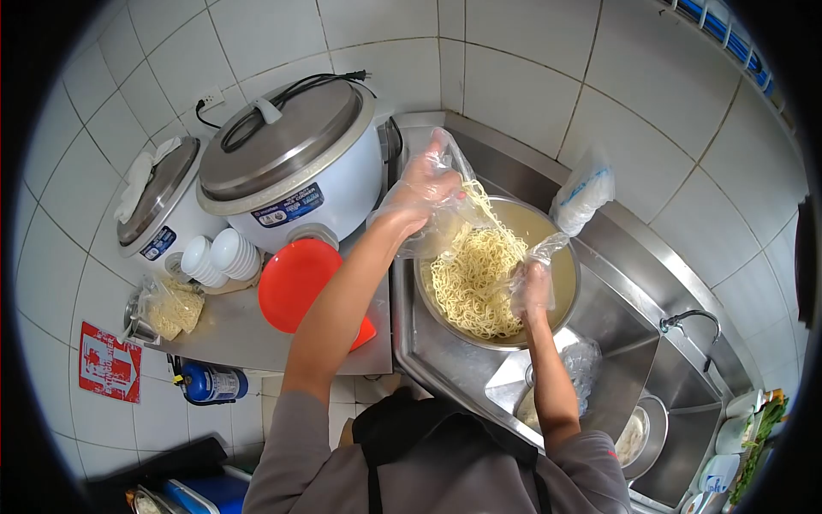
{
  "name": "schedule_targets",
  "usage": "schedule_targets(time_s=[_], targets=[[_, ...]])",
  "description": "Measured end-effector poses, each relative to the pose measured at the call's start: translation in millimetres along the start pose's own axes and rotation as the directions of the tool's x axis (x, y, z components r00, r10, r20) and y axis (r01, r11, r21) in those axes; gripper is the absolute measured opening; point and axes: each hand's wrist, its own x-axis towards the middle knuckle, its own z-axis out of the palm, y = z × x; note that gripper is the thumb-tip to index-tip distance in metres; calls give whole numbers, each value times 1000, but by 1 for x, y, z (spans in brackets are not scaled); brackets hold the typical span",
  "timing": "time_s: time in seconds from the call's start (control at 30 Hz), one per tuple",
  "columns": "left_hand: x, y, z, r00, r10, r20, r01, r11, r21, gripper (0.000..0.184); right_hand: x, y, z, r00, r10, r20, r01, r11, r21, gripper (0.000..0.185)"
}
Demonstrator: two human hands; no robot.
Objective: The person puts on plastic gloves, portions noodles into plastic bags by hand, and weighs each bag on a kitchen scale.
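A wide metal bowl (pixel 567 278) stands on the steel counter, with a heap of yellow noodles (pixel 479 278) inside. My left hand (pixel 431 184), in a loose clear plastic bag, is raised over the bowl's upper left rim; strands of noodle hang beside it, and its fingers are bent round plastic. At the bowl's right side, my right hand (pixel 535 287) is inside clear plastic too, closed at the edge of the noodles. What its fingers hold is hidden. A bundle of clear plastic bags (pixel 584 193) sits behind the bowl on the right.
Two rice cookers (pixel 291 163) stand at the left, with stacked white bowls (pixel 229 253), a red plate (pixel 300 284) and bagged noodles (pixel 169 308) before them. Sink basins and a tap (pixel 692 319) are at the right. Crumpled plastic (pixel 582 368) lies near my right forearm.
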Motion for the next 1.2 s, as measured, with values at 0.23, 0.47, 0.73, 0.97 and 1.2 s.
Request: schedule_targets(time_s=[0.23,0.47,0.73,0.97,1.2], targets=[[1,-5,1,1000,1,10,-1,1000,-6,70,-13,-15,13,992,-61,-110,47,991,-125,17],[1,2,-4,998,29,-49,-28,1000,9,68,-7,-13,-9,994,77,75,-48,943,-329,29],[-13,44,-32,996,51,-70,-49,998,26,64,10,-85,-18,905,-190,381,387,741,-549,68],[-46,88,-43,985,65,-160,-50,995,92,62,-3,-134,151,755,-161,635,463,817,-344,44],[-104,126,-93,961,16,-276,77,943,324,62,-26,-223,246,620,-137,773,216,976,0,29]])
